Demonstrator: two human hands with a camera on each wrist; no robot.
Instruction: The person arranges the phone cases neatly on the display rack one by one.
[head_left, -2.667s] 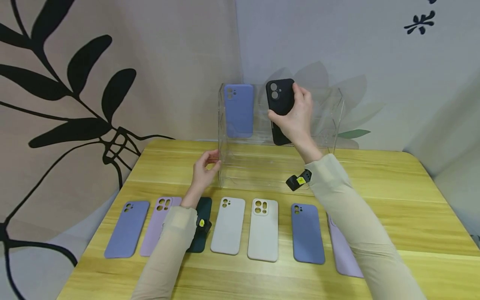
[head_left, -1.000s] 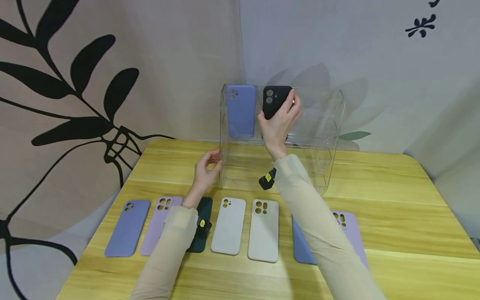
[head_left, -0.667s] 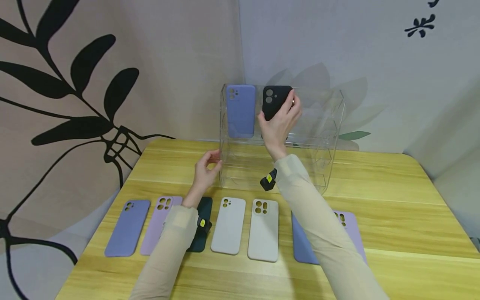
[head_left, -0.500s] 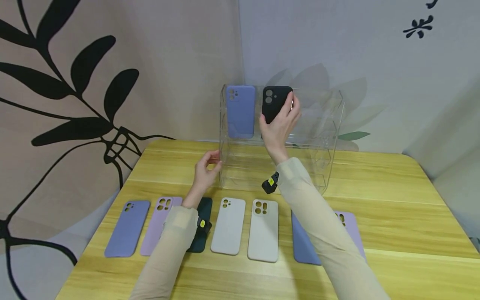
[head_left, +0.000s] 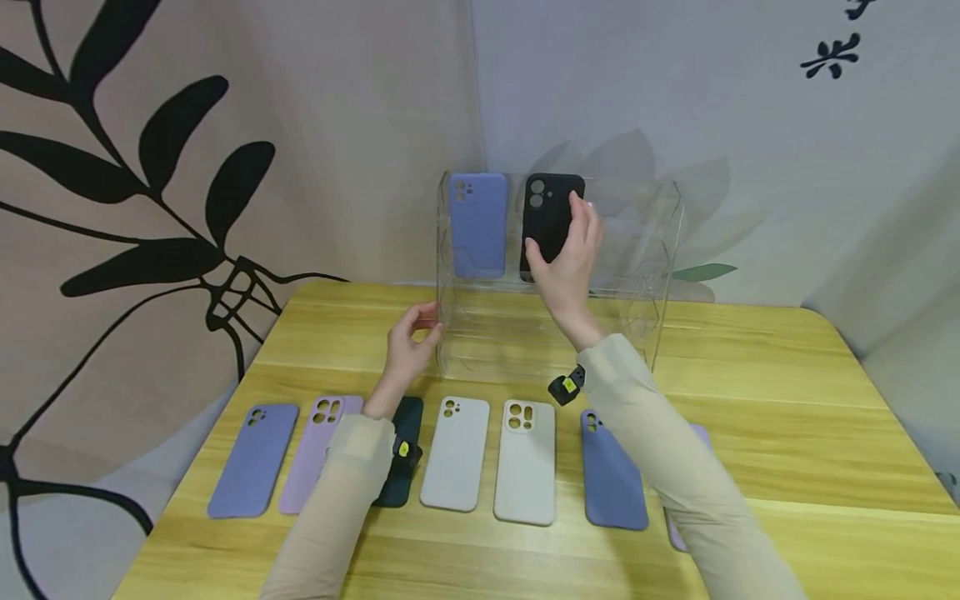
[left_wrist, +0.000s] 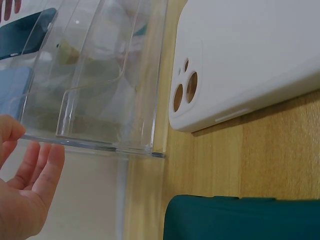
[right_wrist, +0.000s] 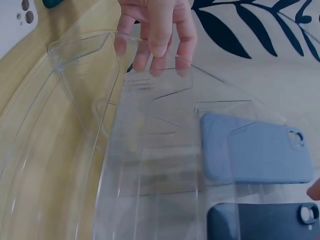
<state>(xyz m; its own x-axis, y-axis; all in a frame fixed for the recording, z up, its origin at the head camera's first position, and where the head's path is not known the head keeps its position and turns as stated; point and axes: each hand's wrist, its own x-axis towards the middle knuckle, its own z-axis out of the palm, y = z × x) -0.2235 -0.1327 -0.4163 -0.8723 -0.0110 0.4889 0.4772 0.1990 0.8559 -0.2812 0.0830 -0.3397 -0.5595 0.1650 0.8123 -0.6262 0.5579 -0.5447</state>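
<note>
My right hand (head_left: 567, 271) is in front of a black phone case (head_left: 547, 218), thumb and fingers spread and loosened around it. This case stands upright, leaning back on the upper tier of a clear acrylic display stand (head_left: 517, 337). To its left on that tier stands a blue-violet phone case (head_left: 478, 225). In the right wrist view, a fingertip (right_wrist: 314, 191) shows just off the side of the black case (right_wrist: 260, 220). My left hand (head_left: 408, 346) touches the stand's left side panel with its fingertips; in the left wrist view those fingers (left_wrist: 47, 170) meet the panel's edge.
A row of phone cases lies flat on the wooden table (head_left: 787, 400): blue-violet (head_left: 253, 461), lilac (head_left: 318, 454), dark green (head_left: 405, 450), two white, including one (head_left: 455, 454), then blue (head_left: 615, 479) and lilac (head_left: 677, 533) partly under my right sleeve. A wall stands behind.
My right hand carried the black case left and down onto the upper tier, then loosened its fingers and slid lower and toward me. My left hand stays at the stand's side.
</note>
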